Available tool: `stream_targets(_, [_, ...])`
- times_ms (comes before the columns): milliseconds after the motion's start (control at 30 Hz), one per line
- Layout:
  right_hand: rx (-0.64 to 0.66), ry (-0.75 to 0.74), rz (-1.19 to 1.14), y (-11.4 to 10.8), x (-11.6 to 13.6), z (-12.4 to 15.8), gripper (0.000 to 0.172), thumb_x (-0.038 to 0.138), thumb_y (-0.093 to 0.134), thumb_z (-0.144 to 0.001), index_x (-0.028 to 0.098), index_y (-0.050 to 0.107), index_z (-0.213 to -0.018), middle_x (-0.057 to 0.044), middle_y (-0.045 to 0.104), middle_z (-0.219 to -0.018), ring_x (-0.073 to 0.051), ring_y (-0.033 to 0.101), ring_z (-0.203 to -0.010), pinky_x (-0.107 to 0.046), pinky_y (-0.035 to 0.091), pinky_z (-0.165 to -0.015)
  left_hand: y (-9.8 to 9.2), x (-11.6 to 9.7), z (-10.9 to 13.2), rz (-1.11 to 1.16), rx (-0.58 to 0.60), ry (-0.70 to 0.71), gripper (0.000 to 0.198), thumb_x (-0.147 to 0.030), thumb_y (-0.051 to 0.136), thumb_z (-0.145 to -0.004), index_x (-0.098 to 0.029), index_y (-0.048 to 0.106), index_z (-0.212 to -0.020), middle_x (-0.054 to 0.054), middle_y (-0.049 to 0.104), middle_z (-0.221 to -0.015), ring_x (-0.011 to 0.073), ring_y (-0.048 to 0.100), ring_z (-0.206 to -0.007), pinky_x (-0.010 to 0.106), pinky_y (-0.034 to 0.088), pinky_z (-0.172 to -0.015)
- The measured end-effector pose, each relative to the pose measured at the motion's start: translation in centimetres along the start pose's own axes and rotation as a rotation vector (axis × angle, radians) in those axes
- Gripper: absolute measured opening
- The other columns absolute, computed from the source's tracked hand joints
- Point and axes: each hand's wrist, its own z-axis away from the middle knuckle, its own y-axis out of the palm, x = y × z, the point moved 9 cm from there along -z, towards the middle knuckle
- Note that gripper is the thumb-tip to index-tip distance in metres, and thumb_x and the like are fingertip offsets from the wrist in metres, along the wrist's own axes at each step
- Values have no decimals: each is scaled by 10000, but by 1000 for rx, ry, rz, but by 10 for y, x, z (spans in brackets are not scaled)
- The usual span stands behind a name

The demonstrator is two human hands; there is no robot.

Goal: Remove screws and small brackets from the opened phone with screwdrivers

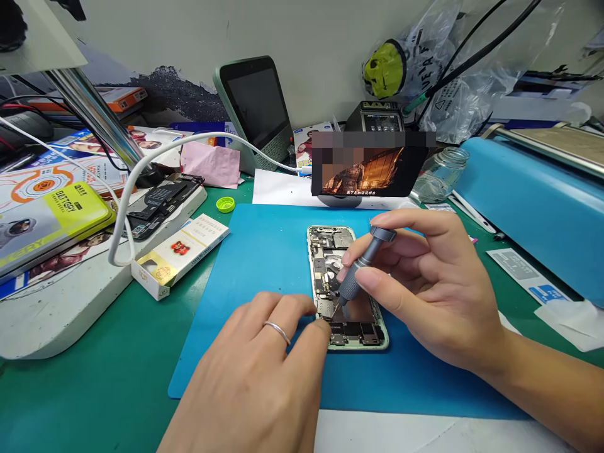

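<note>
An opened phone with its inner boards and parts bare lies face-up on the blue mat. My right hand holds a small grey screwdriver, one finger on its cap and the thumb on its knurled body. The screwdriver leans, its tip down at the lower middle of the phone's inside. With fingers bent, my left hand grips the phone's lower left edge; a ring is on one finger. The left fingertips partly hide that edge.
A phone playing a video stands behind the mat, with a white cable arching to it. At left are a cigarette box, a second opened phone and a green cap. A blue machine and glass jar stand right.
</note>
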Motion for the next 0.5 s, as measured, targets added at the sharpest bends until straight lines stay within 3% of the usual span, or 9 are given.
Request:
stream_targets(233, [-2, -15, -7, -1, 0, 2, 361, 148, 709, -987, 339, 538, -1241, -13, 749, -1028, -209, 805, -912, -326, 698, -655, 0, -2, 1, -20, -9, 74, 360, -117, 471, -1010, -237, 662, -1291, -22, 696, -1420, 238, 671, -1116, 366, 666, -800])
stream_targets(500, [-34, -46, -10, -2, 3, 2, 373, 135, 706, -982, 348, 555, -1249, 3, 741, -1030, -201, 792, -951, -365, 714, -770, 3, -2, 3, -24, 13, 96, 381, -113, 467, -1009, -204, 653, -1329, -13, 705, -1427, 226, 681, -1064, 353, 664, -788])
